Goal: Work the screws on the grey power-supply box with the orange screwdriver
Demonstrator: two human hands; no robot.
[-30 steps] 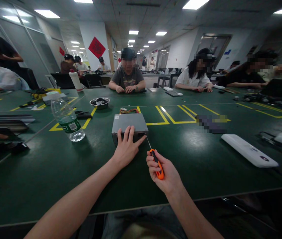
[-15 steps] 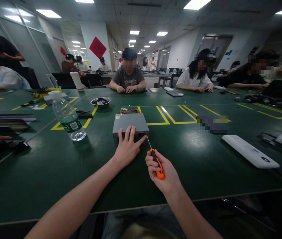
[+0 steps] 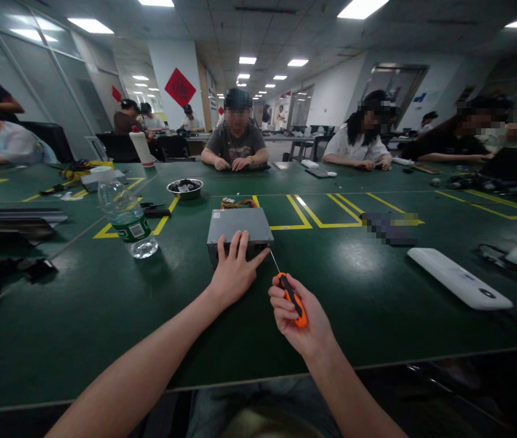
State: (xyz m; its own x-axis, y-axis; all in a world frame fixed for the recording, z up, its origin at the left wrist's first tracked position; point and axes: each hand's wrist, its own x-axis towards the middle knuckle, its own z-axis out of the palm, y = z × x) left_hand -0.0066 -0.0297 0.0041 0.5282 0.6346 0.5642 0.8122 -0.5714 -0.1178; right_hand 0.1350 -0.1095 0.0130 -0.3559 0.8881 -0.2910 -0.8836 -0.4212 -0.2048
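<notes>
A grey metal computer power supply (image 3: 236,224) sits on the green table in front of me, its bundle of coloured wires (image 3: 240,204) at the far side. My left hand (image 3: 235,272) lies against its near face with spread fingers, fingertips over the top edge and thumb stretched toward the right corner. In my right hand (image 3: 301,313) is an orange-and-black screwdriver (image 3: 293,298), fingers wrapped round its handle. The thin shaft points up and left, its tip at the near right corner of the power supply, close to my left thumb. Any screw there is too small to make out.
Left of the power supply stands a water bottle (image 3: 131,225), with a metal bowl (image 3: 185,188) of small parts behind it. A white oblong device (image 3: 459,278) lies to the right. Yellow tape (image 3: 292,227) marks the table. Across it sits a person (image 3: 235,143).
The screwdriver handle has swung slightly right with my right hand, its tip staying at the corner. My left hand and the power supply stay put. Another person's hand has left the left edge.
</notes>
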